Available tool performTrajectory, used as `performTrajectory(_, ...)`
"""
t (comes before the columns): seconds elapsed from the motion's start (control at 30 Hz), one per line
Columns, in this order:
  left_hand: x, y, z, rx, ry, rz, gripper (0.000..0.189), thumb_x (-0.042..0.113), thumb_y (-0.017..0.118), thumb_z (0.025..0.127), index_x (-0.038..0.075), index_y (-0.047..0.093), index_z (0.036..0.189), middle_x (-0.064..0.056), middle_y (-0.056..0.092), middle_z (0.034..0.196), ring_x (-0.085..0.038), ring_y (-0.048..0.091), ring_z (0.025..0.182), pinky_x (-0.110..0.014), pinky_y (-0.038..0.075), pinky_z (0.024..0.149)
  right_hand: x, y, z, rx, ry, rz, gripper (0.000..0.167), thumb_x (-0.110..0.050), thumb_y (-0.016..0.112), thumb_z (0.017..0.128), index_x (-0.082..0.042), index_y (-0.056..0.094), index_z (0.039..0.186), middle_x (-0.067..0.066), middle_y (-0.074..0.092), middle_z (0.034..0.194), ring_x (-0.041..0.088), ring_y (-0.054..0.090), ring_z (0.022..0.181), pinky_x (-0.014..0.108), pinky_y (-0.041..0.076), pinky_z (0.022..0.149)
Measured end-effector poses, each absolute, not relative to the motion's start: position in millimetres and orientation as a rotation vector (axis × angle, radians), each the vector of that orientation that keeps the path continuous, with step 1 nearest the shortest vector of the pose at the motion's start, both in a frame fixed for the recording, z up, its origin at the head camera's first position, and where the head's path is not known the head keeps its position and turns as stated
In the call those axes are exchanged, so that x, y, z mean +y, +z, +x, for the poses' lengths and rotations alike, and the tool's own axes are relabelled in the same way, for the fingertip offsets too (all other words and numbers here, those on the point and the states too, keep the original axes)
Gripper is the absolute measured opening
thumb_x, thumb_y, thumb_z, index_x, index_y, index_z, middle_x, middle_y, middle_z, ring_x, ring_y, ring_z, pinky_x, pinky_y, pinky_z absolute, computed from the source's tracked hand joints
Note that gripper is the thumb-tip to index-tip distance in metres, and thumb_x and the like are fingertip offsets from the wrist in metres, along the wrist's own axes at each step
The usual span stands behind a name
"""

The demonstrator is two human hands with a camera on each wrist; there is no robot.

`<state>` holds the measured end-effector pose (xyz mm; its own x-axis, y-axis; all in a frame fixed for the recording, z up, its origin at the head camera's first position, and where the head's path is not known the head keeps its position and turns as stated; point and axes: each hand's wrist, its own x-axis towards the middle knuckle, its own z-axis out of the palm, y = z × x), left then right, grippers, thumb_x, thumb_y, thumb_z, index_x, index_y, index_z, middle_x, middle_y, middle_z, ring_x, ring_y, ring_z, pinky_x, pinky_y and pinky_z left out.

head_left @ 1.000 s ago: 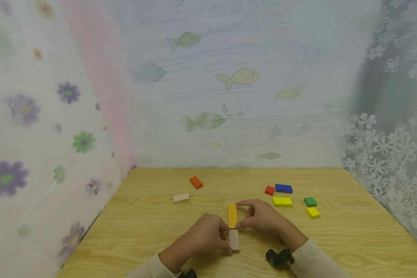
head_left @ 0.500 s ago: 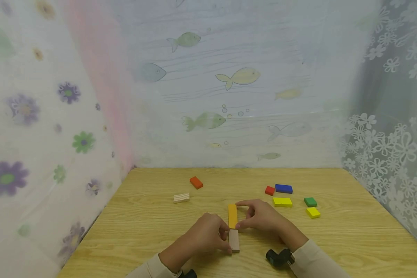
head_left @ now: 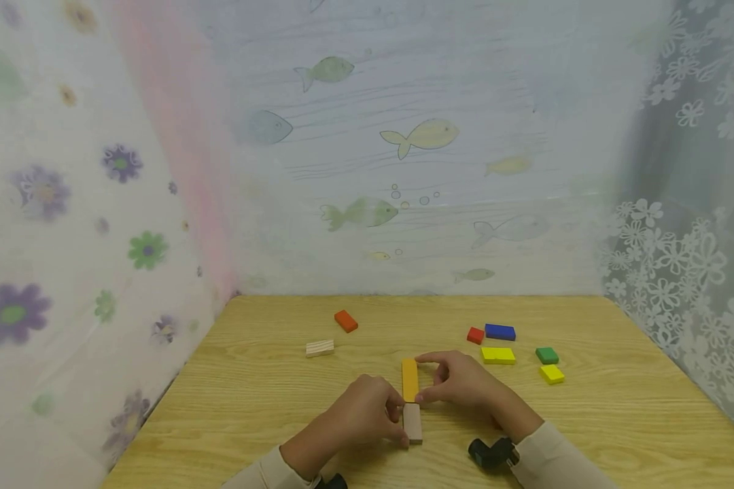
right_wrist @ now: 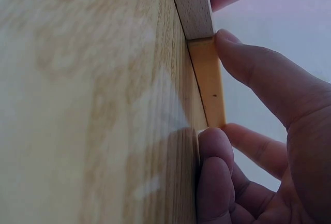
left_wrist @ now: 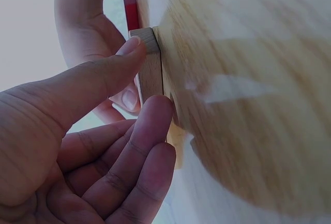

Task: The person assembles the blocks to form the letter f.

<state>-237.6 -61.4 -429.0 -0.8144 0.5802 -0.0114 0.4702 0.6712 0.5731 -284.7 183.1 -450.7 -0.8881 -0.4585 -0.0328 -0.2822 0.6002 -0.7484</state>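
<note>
Two flat blocks lie end to end on the table in the head view, an orange one (head_left: pixel 410 380) behind a plain wooden one (head_left: pixel 412 424). My left hand (head_left: pixel 367 413) holds the plain block by its ends; in the left wrist view the thumb presses its near end (left_wrist: pixel 144 39). From the right side, my right hand (head_left: pixel 465 382) holds the orange block (right_wrist: pixel 208 79) lengthwise, thumb at the near end and index finger at the far end. In the right wrist view the two block ends meet right beside that thumb. The left index fingertip is partly hidden.
Farther back on the left lie a red-orange block (head_left: pixel 345 321) and a striped wooden block (head_left: pixel 320 348). Toward the right are a small red block (head_left: pixel 475 335), a blue block (head_left: pixel 500 332), a long yellow block (head_left: pixel 498 355), a green block (head_left: pixel 547 355) and a small yellow block (head_left: pixel 552 374).
</note>
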Motion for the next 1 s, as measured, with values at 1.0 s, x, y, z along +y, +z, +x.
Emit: performTrajectory(1.0,-61.6,-430.2,-238.7,2.703,0.819,0.855,0.048,0.035,0.098,0.069,0.011,0.083,0.108,0.014,0.072,0.081,0.004,0.06,0.073,-0.016,0.052,0.065,183.1,-450.9,-284.5,2.6,-1.17,-0.612,0.077,-0.041,0.09,0.08,-0.015,0.06,0.146,0.001,0.064,0.074,0.011,0.052,0.061,0.025,0.042,0.052)
